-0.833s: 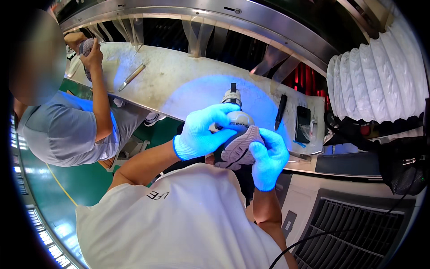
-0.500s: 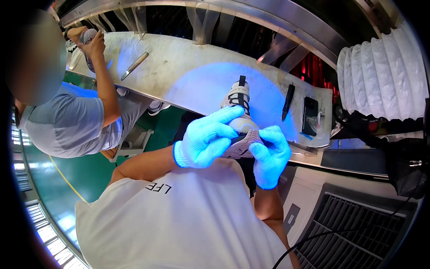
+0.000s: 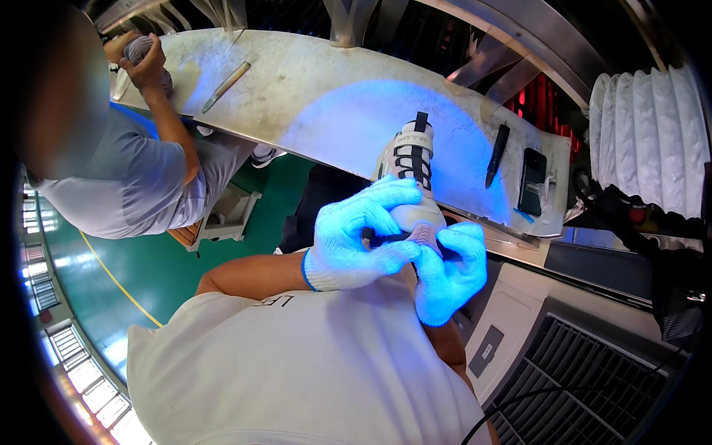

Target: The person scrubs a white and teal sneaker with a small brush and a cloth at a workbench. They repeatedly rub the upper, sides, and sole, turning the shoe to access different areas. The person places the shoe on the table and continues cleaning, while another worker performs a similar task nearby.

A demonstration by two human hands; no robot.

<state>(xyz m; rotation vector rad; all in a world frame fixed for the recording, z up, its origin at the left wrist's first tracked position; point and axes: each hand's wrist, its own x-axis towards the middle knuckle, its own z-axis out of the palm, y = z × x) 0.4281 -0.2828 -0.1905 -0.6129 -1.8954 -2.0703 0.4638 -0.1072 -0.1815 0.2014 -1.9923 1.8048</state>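
A white and grey sneaker (image 3: 412,148) with dark laces points its toe toward me, close to the bench's near edge. My left hand (image 3: 354,236), in a white glove lit blue, is closed round one side of the toe, its fingers lying along the upper. My right hand (image 3: 452,271), gloved the same way, is bent at the toe's other side and pinches a pinkish-grey ridged sole (image 3: 424,234). Thumbs of both hands meet near the toe tip. Most of the sole is hidden behind the gloves.
On the pale bench (image 3: 311,81) lie a black-handled tool (image 3: 498,156), a dark phone (image 3: 532,182) and a thin knife-like tool (image 3: 226,87). At left a co-worker (image 3: 126,178) holds another shoe (image 3: 141,52). A white ribbed duct (image 3: 645,141) stands at right.
The sneaker's toe and sole have come closer together, and less of the sole shows. My left thumb has moved right toward the toe tip. The whole view has shifted a little.
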